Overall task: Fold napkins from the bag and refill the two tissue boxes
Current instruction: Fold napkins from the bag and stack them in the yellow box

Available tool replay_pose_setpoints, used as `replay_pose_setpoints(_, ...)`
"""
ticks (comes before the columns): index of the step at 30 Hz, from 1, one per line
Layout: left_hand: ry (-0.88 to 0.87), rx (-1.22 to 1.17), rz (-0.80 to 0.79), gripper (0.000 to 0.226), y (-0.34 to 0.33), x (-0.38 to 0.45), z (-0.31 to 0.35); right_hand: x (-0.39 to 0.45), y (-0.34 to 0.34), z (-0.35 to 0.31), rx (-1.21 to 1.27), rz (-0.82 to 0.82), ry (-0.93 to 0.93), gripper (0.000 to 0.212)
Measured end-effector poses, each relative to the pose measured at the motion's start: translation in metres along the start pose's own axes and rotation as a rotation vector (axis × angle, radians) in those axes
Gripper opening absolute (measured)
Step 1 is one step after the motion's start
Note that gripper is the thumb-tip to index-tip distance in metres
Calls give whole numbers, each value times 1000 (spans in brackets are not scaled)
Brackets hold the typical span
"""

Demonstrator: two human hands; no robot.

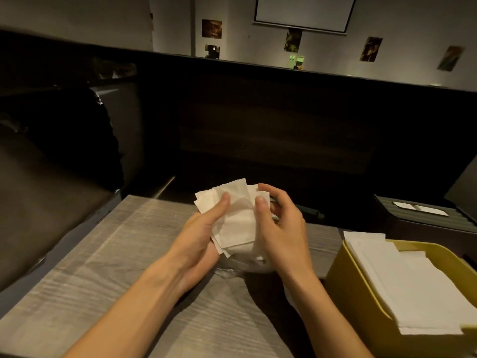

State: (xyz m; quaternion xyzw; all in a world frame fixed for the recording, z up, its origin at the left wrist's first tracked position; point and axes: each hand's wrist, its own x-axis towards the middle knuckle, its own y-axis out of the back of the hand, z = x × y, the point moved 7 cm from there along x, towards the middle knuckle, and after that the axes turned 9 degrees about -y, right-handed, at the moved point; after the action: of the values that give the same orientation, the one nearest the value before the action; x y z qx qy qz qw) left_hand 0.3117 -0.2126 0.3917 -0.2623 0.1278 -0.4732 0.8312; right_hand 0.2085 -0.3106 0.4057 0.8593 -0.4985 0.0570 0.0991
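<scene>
Napkins [236, 218], white and square, form a loose fanned stack held in both hands above the middle of a grey wood-grain table [85, 275]. The left hand [204, 233] supports the stack from beneath and from its left side, with the thumb lying across the top sheets. The right hand [280, 223] curls around the right edge, its thumb pressing on the top sheet and its fingers wrapped behind the stack. So both hands have a firm, closed hold on the paper. The corners of the sheets are uneven and stick out at the far end.

Just below the hands, a crumpled clear plastic bag [247, 264] lies on the table, with more white paper visible inside it.

At the right edge of the table sits an open yellow tissue box [358, 295]. It holds a flat stack of folded white napkins [402, 285] that rises to about its rim. Behind it, further right, stands a dark ribbed tissue box [402, 218] with a slot in its top, and a strip of white paper shows in the slot.

Beyond the table is a dark booth seat with a high backrest [271, 120]. A pale wall above it carries a projector screen [304, 11] and several small posters [370, 49]. The room is dim.
</scene>
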Motion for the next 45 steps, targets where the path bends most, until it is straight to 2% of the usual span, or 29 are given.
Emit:
replay_pose_setpoints(8, -19, 103, -46, 50, 1, -1, -2, 3, 0, 3, 40, -40, -50, 36)
replay_pose_setpoints(11, -30, 91, 36, 38, 4, 1, -3, -1, 0, 0, 25, -43, -21, 37)
replay_pose_setpoints(13, -17, 43, 91, 29, 6, 0, -2, -2, 0, -1, 6, -18, -12, 35)
replay_pose_setpoints(18, -38, -7, 138, 36, 11, 0, 3, 0, 8, -3, 51, 47, -17, 28)
replay_pose_setpoints(21, -42, -73, 191, 45, 19, 4, 4, -5, 19, -18, 50, 177, 104, 22)
replay_pose_setpoints(23, -31, -72, 218, 47, 25, 7, 4, -9, 26, -30, 182, 207, 175, 22)
replay_pose_setpoints(26, -2, 0, 198, 41, 21, 4, 2, -12, 18, -38, 326, 6, 134, 23)
replay_pose_setpoints(28, 20, 3, 166, 39, 13, -1, 2, -13, 0, -32, 203, -146, 54, 22)
replay_pose_setpoints(29, 33, -19, 134, 44, 10, -2, 1, -13, -8, -26, 87, -161, 41, 21)
replay_pose_setpoints(33, 111, -195, -16, 89, 4, -3, -2, -13, -13, -15, -339, 18, 140, 16)
replay_pose_setpoints(34, 116, -201, -34, 92, 3, -2, -2, -13, -12, -15, -429, 58, 169, 18)
replay_pose_setpoints(36, 98, -129, -19, 80, 3, -2, -3, -11, -8, -17, -564, 121, 206, 22)
replay_pose_setpoints(38, 70, 5, 40, 64, 8, -2, -5, -9, -2, -16, -537, 164, 205, 22)
replay_pose_setpoints(40, 54, 101, 73, 59, 11, -1, -6, -9, 4, -15, -400, 192, 177, 21)
replay_pose_setpoints(43, 70, 105, -11, 64, 0, -7, -2, -8, 10, -16, -243, 190, 131, 12)
replay_pose_setpoints(45, 84, 130, -82, 54, -11, -14, -2, -7, 7, -15, -242, 149, 107, 14)
